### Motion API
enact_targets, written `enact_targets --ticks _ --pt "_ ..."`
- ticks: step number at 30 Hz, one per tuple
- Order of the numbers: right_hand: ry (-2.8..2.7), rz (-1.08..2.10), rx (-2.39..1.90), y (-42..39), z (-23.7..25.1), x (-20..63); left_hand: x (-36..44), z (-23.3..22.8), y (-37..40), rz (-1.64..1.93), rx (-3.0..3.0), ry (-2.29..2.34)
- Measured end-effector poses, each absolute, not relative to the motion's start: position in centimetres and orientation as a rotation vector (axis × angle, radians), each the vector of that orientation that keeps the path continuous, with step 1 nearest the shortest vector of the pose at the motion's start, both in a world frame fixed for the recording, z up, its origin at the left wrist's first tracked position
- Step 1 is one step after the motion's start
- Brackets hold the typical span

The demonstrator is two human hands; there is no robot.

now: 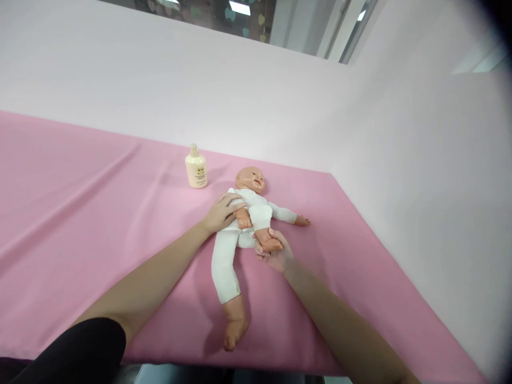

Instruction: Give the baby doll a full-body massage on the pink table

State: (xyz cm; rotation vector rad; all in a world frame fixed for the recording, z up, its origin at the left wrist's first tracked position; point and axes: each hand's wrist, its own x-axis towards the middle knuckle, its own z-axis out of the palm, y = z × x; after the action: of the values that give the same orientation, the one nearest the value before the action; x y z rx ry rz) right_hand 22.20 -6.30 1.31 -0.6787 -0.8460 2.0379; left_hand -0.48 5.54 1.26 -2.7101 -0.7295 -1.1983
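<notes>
Doll (256, 213): lying on its back on the pink cloth (80, 202), about mid-table, head toward the far side, in a white suit. I see one leg stretched toward the near edge and the other bent up over the body.
Left hand (221, 212): I have it laid flat on the doll's side at the chest, fingers spread and relaxed, not gripping, just beside the doll's small arm.
Right hand (276, 253): my fingers curl around the doll's raised bare foot (270, 244) from below, holding it; how tightly I can't quite tell from this angle.
Doll's other arm (290, 217): stretched out to the right, resting on the cloth.
Bottle (196, 168): cream-coloured, standing upright on the cloth, left of the doll's head, near it but apart.
Backdrop (240, 96): plain pale wall behind the table.
</notes>
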Motion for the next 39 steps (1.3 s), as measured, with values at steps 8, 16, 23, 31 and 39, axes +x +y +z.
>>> enact_targets --ticks 8,16,23,31,39 --pt "-0.847 2.032 -0.703 -6.33 1.34 22.23 -0.47 1.34 5.47 -1.207 -2.749 -0.762" --pt "-0.843 2.043 -0.690 -6.30 1.31 22.20 -0.46 1.31 5.49 -1.202 -2.731 -0.749" --pt "-0.833 2.057 -0.678 -6.31 1.47 22.18 -0.43 1.32 5.48 -1.200 -2.724 -0.746" --pt "-0.860 2.057 -0.695 -6.26 1.26 22.23 -0.45 1.48 5.41 -1.197 -2.761 -0.777" --pt "-0.866 2.048 -0.694 -6.44 1.46 22.14 -0.42 1.45 5.48 -1.199 -2.743 -0.743"
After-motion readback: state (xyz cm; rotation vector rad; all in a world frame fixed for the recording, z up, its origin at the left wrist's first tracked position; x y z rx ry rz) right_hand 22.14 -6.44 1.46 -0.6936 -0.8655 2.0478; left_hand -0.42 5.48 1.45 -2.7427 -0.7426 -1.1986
